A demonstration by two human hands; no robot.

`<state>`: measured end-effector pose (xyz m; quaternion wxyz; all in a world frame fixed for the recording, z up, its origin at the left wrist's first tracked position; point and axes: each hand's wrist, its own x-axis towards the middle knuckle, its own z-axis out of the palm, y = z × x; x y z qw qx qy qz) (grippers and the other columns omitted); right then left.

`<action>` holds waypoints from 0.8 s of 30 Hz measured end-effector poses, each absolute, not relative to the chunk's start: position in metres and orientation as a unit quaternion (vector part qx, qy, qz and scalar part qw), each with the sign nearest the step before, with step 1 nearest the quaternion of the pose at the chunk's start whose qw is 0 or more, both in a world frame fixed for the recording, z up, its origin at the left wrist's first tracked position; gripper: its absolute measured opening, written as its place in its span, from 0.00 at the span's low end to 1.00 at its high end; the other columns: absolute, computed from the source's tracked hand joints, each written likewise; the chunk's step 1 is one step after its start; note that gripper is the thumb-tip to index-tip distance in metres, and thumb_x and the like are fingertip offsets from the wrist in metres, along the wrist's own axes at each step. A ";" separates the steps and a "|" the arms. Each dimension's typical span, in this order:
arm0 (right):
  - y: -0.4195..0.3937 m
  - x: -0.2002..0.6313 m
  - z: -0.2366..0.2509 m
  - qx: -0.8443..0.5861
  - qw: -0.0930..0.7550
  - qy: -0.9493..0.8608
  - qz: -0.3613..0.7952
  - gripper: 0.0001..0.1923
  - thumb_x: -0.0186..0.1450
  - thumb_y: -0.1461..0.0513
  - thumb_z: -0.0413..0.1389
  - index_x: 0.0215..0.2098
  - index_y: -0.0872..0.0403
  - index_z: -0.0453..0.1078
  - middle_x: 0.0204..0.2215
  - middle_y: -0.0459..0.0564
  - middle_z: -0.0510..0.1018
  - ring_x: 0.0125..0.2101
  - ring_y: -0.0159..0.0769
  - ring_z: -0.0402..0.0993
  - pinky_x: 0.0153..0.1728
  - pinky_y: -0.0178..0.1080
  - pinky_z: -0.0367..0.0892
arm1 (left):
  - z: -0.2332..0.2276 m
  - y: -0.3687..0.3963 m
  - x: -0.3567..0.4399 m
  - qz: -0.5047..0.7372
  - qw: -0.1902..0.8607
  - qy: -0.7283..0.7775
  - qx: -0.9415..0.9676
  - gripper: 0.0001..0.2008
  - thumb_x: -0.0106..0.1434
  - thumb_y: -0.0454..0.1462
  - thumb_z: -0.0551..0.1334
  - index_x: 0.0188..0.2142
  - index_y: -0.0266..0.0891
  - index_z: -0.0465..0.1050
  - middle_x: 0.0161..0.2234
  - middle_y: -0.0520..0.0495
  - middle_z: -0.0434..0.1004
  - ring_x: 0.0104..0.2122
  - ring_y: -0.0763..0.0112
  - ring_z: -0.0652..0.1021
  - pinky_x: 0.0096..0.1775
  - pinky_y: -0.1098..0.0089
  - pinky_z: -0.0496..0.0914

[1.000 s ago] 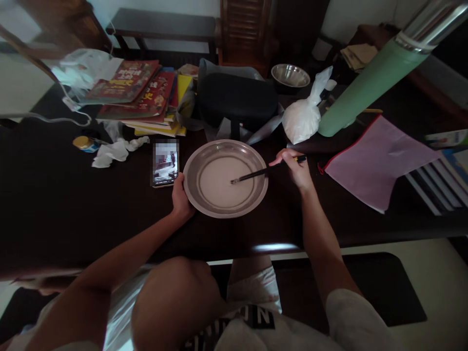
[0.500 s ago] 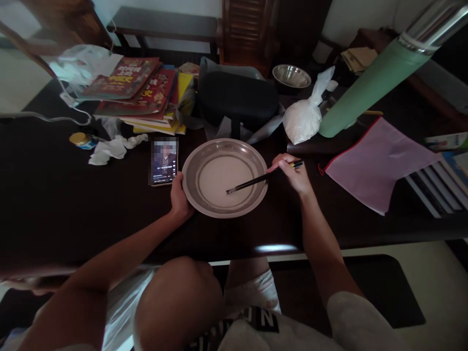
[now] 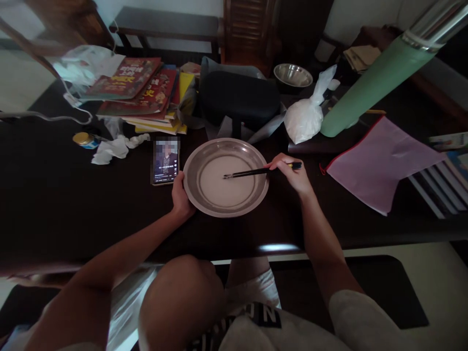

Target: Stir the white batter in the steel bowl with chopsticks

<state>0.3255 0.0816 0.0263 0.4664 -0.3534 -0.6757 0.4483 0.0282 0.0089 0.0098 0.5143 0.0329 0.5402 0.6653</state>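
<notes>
Right hand (image 3: 294,176) pinching chopsticks (image 3: 252,171), tips swung up to pan (image 3: 225,177) centre; left hand (image 3: 180,197) still gripping rim.

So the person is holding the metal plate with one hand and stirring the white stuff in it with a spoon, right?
Not quite. The head view shows the left hand on the rim of the metal plate, and the right hand stirring the white stuff, but with dark chopsticks, not a spoon. The rest is right.
</notes>
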 end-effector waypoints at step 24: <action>0.083 0.330 0.028 -0.382 0.485 -0.647 0.446 0.21 0.68 0.45 0.59 0.26 0.47 0.80 0.25 0.45 0.81 0.31 0.36 0.82 0.42 0.44 0.75 | 0.021 0.006 0.033 0.674 0.492 0.551 0.006 0.19 0.69 0.36 0.55 0.22 0.40 0.72 0.20 0.53 0.74 0.21 0.72 0.73 0.28 0.71 0.72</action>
